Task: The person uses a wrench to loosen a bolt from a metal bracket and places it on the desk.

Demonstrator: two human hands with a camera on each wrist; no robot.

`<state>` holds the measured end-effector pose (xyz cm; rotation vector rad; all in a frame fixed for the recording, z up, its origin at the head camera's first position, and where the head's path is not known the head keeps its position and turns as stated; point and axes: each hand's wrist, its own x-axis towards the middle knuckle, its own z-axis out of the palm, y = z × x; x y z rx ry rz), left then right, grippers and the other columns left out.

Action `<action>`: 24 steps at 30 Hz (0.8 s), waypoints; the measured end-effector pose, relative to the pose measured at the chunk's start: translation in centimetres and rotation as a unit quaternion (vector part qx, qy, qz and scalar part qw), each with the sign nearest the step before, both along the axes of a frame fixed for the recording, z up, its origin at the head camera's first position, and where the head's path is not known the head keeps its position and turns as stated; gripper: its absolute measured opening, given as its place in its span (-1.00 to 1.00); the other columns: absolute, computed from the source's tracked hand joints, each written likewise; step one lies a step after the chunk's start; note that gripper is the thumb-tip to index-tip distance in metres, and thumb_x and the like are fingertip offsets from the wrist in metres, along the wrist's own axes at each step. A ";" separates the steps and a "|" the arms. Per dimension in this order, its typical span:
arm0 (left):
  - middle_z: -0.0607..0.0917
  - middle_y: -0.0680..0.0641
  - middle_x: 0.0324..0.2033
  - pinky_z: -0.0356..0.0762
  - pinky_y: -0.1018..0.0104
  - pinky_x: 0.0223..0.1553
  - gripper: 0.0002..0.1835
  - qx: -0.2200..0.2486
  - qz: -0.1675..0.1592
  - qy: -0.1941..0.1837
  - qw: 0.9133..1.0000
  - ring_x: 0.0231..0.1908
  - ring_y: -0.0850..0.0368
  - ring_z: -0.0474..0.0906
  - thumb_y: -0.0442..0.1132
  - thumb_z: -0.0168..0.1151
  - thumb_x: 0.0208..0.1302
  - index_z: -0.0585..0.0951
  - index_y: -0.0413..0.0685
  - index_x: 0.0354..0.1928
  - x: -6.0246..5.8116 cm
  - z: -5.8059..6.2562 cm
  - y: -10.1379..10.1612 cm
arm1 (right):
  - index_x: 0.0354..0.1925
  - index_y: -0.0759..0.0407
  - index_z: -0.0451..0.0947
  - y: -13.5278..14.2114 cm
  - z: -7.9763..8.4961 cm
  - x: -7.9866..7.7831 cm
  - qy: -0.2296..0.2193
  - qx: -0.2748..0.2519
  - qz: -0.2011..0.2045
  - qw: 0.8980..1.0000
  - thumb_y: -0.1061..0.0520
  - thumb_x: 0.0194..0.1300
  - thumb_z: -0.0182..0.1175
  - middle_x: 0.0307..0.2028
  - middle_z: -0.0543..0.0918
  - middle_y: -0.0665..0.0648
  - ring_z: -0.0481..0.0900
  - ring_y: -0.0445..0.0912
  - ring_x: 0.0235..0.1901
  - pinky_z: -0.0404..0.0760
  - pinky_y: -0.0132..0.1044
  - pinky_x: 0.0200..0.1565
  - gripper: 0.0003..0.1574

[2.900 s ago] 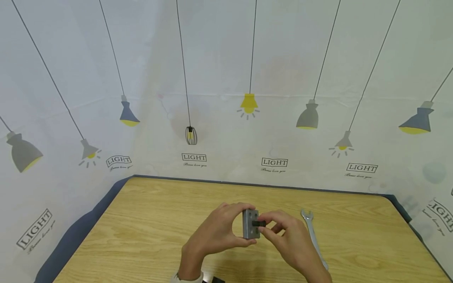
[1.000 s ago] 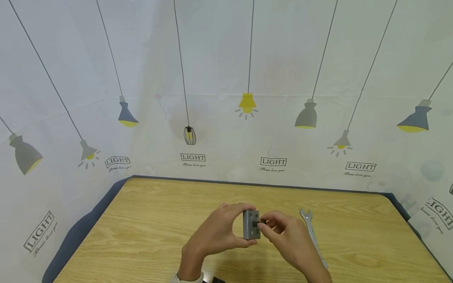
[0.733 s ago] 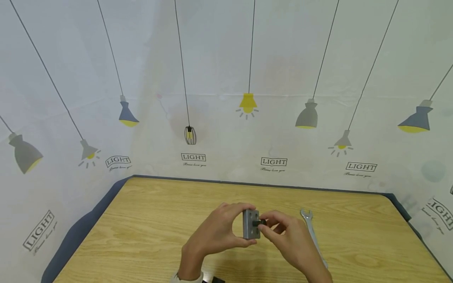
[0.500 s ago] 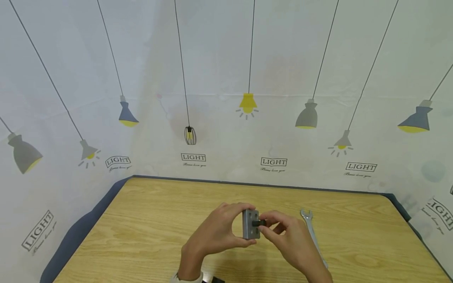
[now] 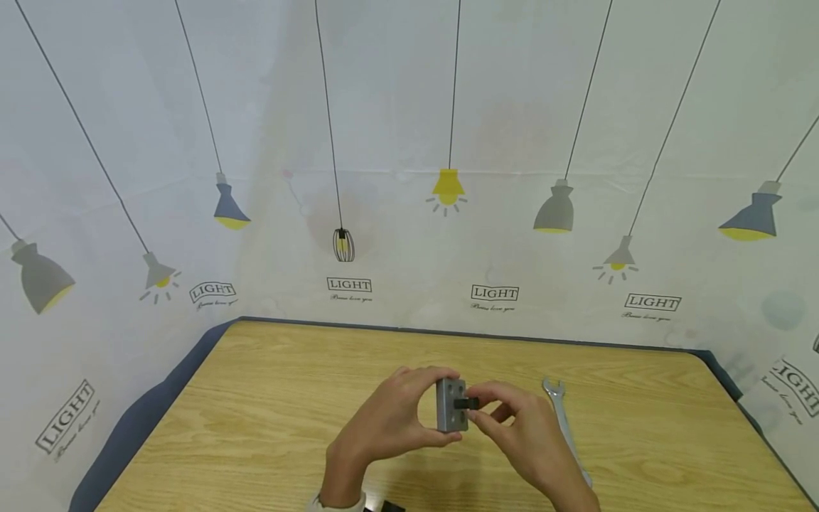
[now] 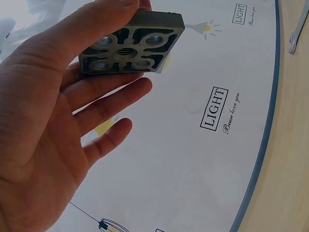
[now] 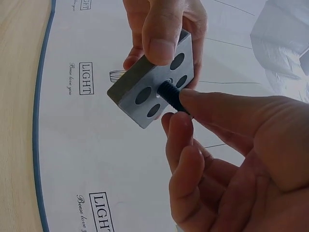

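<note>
My left hand (image 5: 387, 419) holds a grey metal block (image 5: 451, 405) upright above the table, gripping it by opposite edges between thumb and fingers. In the left wrist view, the block's ribbed back shows a threaded centre hole (image 6: 125, 52) with holes around it. A black threaded bolt (image 7: 170, 94) stands in the centre of the smooth face in the right wrist view. My right hand (image 5: 527, 430) pinches the bolt's outer end between thumb and index finger; the fingertips partly hide that end. The other right fingers (image 7: 188, 171) are bent below it.
On the wooden table (image 5: 275, 384) a silver open-ended wrench (image 5: 566, 430) lies to the right, partly behind my right wrist. A small black object (image 5: 392, 506) shows at the bottom edge. A pale curtain (image 5: 397, 142) printed with lamps stands behind the table.
My right thumb and index finger shift on the bolt: a second ago they covered more of it, now more of its dark end shows. The block has moved very slightly left. The wrench stays put.
</note>
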<state>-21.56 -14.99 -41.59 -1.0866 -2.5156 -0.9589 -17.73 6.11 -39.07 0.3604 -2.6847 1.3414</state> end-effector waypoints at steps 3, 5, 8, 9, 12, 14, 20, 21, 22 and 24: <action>0.67 0.19 0.06 0.46 0.23 0.11 -0.25 0.000 0.003 0.001 1.000 0.01 0.34 0.56 0.03 0.60 -0.05 0.53 0.06 0.22 0.1 0.0 0.0 | 0.06 0.00 0.64 -0.1 0.0 0.0 -0.012 -0.004 -0.007 1.000 0.19 0.15 0.44 -0.26 0.72 0.00 0.59 -0.31 -0.50 0.54 -0.39 -0.46 -0.53; 0.66 0.18 0.06 0.47 0.22 0.11 -0.25 0.000 0.004 0.003 1.000 0.01 0.33 0.56 0.04 0.59 -0.04 0.52 0.07 0.23 0.1 0.0 -0.1 | 0.14 -0.01 0.59 -0.2 0.0 0.1 -0.026 -0.008 -0.013 1.000 0.15 0.17 0.44 -0.25 0.70 -0.01 0.59 -0.31 -0.51 0.52 -0.38 -0.46 -0.45; 0.67 0.18 0.06 0.47 0.22 0.10 -0.26 0.000 0.003 0.013 1.000 0.01 0.32 0.56 0.04 0.59 -0.03 0.53 0.05 0.22 0.0 -0.1 0.0 | 0.17 0.00 0.56 -0.3 0.1 0.0 -0.050 -0.013 -0.022 0.998 0.04 0.24 0.38 -0.24 0.70 -0.03 0.58 -0.28 -0.53 0.51 -0.36 -0.46 -0.47; 0.67 0.17 0.06 0.48 0.23 0.10 -0.25 0.001 0.002 0.016 1.000 0.01 0.32 0.56 0.04 0.59 -0.04 0.53 0.04 0.22 0.0 -0.1 0.0 | 0.15 0.01 0.57 -0.3 0.1 0.0 -0.059 -0.014 -0.026 0.998 -0.01 0.27 0.35 -0.26 0.70 -0.03 0.58 -0.27 -0.54 0.52 -0.35 -0.46 -0.51; 0.67 0.18 0.04 0.47 0.24 0.08 -0.25 0.003 -0.003 0.023 1.000 0.00 0.33 0.56 0.03 0.60 -0.05 0.53 0.02 0.22 0.0 0.0 0.1 | 0.01 0.02 0.64 -0.3 0.0 -0.1 -0.078 -0.016 -0.036 0.996 -0.10 0.35 0.25 -0.37 0.69 -0.05 0.58 -0.23 -0.54 0.53 -0.33 -0.45 -0.65; 0.68 0.18 0.03 0.46 0.26 0.08 -0.25 0.004 -0.007 0.025 1.000 0.00 0.33 0.57 0.02 0.61 -0.05 0.53 0.00 0.21 0.1 0.0 0.1 | -0.14 0.02 0.67 -0.3 -0.1 -0.2 -0.088 -0.017 -0.040 0.995 -0.12 0.37 0.23 -0.45 0.66 -0.06 0.58 -0.21 -0.54 0.54 -0.33 -0.43 -0.72; 0.67 0.19 0.03 0.44 0.30 0.06 -0.26 -0.002 -0.008 0.024 1.000 -0.02 0.34 0.58 0.02 0.61 -0.05 0.54 0.01 0.21 0.2 0.1 0.4 | -0.31 0.03 0.68 -0.4 -0.2 -0.3 -0.092 -0.021 -0.040 0.995 -0.07 0.36 0.25 -0.53 0.64 -0.04 0.58 -0.16 -0.53 0.56 -0.34 -0.43 -0.77; 0.67 0.19 0.03 0.43 0.30 0.06 -0.26 -0.002 -0.008 0.023 1.000 -0.02 0.33 0.58 0.02 0.60 -0.05 0.54 0.01 0.21 0.2 0.1 0.4 | -0.31 0.03 0.69 -0.4 -0.2 -0.3 -0.091 -0.022 -0.040 0.995 -0.06 0.36 0.25 -0.54 0.64 -0.03 0.58 -0.16 -0.53 0.56 -0.34 -0.43 -0.77; 0.67 0.19 0.04 0.43 0.30 0.07 -0.26 -0.002 -0.009 0.021 1.000 -0.02 0.33 0.58 0.02 0.60 -0.04 0.54 0.01 0.21 0.2 0.1 0.4 | -0.31 0.04 0.69 -0.4 -0.2 -0.3 -0.090 -0.023 -0.040 0.995 -0.06 0.36 0.26 -0.54 0.64 -0.03 0.58 -0.15 -0.53 0.56 -0.34 -0.43 -0.77; 0.67 0.20 0.04 0.43 0.29 0.07 -0.26 -0.002 -0.010 0.019 1.000 -0.02 0.33 0.57 0.03 0.59 -0.03 0.54 0.01 0.21 0.2 0.1 0.4 | -0.31 0.04 0.70 -0.4 -0.2 -0.3 -0.090 -0.024 -0.041 0.995 -0.05 0.35 0.26 -0.54 0.64 -0.03 0.57 -0.15 -0.53 0.55 -0.35 -0.44 -0.78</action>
